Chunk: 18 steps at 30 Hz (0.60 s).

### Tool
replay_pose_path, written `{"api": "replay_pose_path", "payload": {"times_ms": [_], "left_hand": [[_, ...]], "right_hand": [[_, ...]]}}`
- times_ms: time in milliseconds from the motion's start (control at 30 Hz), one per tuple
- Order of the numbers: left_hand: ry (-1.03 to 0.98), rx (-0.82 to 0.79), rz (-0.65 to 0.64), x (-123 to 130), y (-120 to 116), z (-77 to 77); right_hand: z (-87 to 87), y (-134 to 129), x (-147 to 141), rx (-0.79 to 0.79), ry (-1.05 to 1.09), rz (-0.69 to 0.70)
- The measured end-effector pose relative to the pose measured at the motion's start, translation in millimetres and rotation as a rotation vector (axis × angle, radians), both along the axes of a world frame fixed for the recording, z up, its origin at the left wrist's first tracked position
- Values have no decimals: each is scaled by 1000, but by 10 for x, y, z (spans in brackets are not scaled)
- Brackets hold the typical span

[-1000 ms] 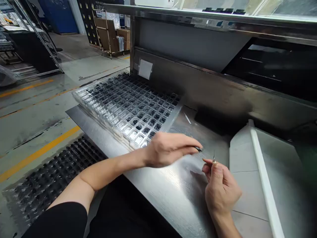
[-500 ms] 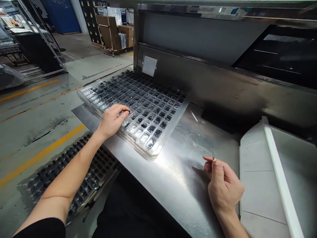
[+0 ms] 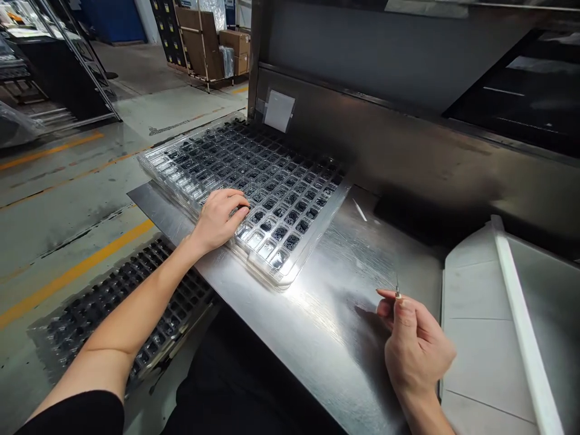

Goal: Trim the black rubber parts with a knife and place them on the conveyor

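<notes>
- The left hand point(image 3: 224, 219) is at the near-left side of the clear plastic tray with rows of square pockets point(image 3: 310, 244), its fingers and thumb curled close together over the pockets; whether they pinch a part cannot be told.
- The right hand point(image 3: 419, 347) is closed in a fist around a slim tool with a thin metal needle tip point(image 3: 397, 289), held over the brushed steel bench point(image 3: 326, 329), well apart from the tray.
- The tool's long axis stands nearly upright, its needle pointing up; the grip is mostly hidden in the fist.
- The tray lies flat on the bench, its long axis running from upper left to lower right; small black parts point(image 3: 280, 233) sit in many pockets.
- Between tray and right hand, farther back, a thin white stick point(image 3: 360, 209) lies slanted, its narrower end toward the upper left.
- Below the bench, at left, a second tray of black parts point(image 3: 40, 343) runs from lower left to upper right.
</notes>
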<state>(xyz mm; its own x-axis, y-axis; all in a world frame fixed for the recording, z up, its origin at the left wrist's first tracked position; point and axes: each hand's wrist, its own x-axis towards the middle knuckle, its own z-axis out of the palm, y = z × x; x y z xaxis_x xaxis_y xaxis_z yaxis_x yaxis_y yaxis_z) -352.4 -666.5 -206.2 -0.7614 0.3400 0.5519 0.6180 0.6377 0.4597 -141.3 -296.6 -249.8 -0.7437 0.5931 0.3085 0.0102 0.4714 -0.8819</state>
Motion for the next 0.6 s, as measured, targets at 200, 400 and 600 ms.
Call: {"api": "replay_pose_path", "payload": {"times_ms": [200, 400, 600], "left_hand": [[25, 117, 42, -33, -65, 104], [45, 26, 47, -1, -69, 94], [98, 25, 9, -153, -84, 113]], "right_hand": [[-11, 22, -10, 28, -25, -17], [-25, 41, -17, 27, 6, 5], [-48, 60, -13, 35, 1, -3]]}}
